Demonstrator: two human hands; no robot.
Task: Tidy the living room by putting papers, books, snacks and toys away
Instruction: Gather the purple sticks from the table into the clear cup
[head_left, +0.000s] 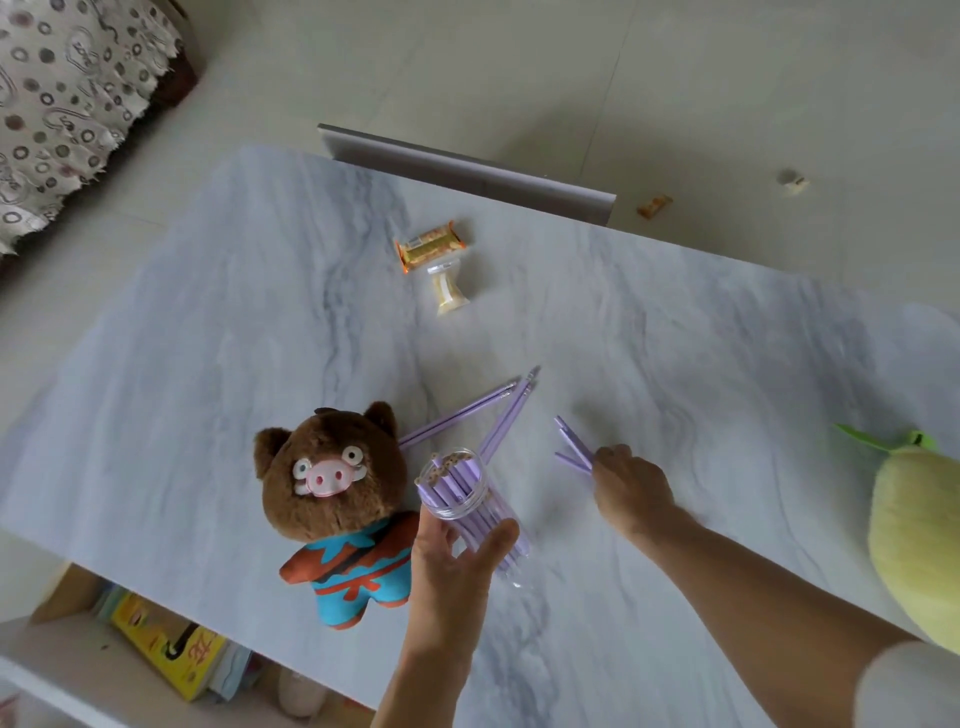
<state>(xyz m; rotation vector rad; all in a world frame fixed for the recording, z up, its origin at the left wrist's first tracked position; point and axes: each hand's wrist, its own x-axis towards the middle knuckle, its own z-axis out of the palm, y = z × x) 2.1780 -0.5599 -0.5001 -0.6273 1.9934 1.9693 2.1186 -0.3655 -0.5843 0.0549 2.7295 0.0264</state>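
Left hand: the left hand (457, 545) is gripping a clear jar (470, 506) near its lower half, thumb on one side and fingers curled round the other, holding it tilted with the mouth facing up and away.
Jar: it is holding a bundle of purple pencils (457, 480), their ends showing at the mouth.
Right hand: the right hand (631, 486) is reaching over the table (208, 312), its fingers pinching two or three loose pencils (571, 447) that are fanning out toward the far left.
Other pencils: a few more purple ones (498, 410) are lying on the table just beyond the jar, one reaching toward the pig.
Pig: a brown plush pig (327, 488) in a blue and orange outfit is lying face up on the table, just left of the jar.
Snacks: an orange snack bar (431, 244) and a small clear packet (449, 288) are lying touching each other near the far edge, well apart from the hands.
Plush: a yellow-green plush (919, 525) is sitting at the right edge.
Shelf: books (166, 644) are lying below the table's near left edge.
Floor: two small scraps (654, 205) are lying on the floor beyond the table.
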